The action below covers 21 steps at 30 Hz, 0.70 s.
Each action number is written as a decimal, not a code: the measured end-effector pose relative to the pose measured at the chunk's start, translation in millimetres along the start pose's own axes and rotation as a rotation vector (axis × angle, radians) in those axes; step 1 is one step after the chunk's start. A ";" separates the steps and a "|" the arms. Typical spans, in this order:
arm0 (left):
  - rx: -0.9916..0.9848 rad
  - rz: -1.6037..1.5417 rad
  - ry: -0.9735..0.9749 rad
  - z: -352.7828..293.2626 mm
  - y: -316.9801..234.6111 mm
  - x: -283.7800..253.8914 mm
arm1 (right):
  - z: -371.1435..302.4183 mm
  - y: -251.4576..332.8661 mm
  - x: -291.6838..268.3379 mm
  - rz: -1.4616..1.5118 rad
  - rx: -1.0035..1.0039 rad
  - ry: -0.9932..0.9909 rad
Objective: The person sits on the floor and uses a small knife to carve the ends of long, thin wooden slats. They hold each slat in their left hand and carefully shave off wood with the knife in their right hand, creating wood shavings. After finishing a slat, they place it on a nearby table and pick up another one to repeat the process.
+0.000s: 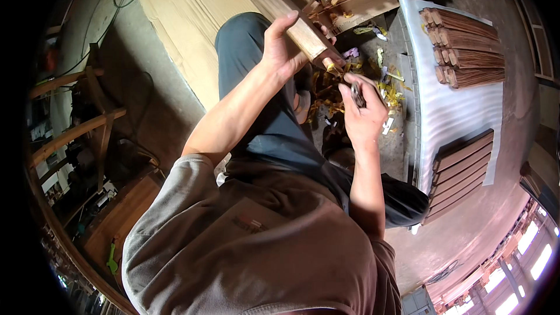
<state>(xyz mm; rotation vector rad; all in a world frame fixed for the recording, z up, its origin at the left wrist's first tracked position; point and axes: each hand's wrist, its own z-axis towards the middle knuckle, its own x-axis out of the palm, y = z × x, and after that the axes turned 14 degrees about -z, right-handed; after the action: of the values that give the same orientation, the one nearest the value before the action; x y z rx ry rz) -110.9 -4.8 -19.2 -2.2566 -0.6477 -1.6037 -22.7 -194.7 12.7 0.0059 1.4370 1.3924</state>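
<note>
Just past 12 o'clock from the middle of the view, the left hand (pixel 284 49) grips a wooden beam (pixel 309 39), thumb on the near side; some fingers show past the far edge, the rest hidden behind the wood. The beam slants from 12 toward 1 o'clock, its upper end cut off by the frame. Its lower end narrows to a short tip with yellow tape (pixel 331 66).

Toward 2 o'clock, the right hand (pixel 364 108) is curled, pinching a dark tool (pixel 358 94) mostly covered by the fingers; its kind is hard to make out, and I cannot tell whether it touches the tape.

Beyond it, yellow and pale scraps (pixel 392 96) litter the floor, too jumbled to separate. Further out at 2 o'clock, bundled wooden strips (pixel 466 49) lie on a white sheet (pixel 461 108); just past 3, dark slats (pixel 462 175) partly overlie it. At 11 o'clock, cardboard (pixel 186 23) passes under the knee and is partly hidden.
</note>
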 end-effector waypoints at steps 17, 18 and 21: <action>0.057 -0.021 -0.062 -0.1 0.9 -3.4 | 35.0 6.8 0.1 -0.191 -0.395 0.095; 0.055 -0.020 -0.066 0.1 0.3 -4.8 | 34.9 5.7 0.4 -0.189 -0.397 0.102; 0.049 -0.011 -0.088 0.1 -1.1 -7.3 | 44.6 -3.3 -4.9 -0.087 -0.369 0.257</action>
<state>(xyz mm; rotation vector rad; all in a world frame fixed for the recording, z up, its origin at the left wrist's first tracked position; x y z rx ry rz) -113.4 -5.2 -26.2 -2.3024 -0.7149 -1.4846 10.6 -167.4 25.6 -0.4812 1.3462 1.6089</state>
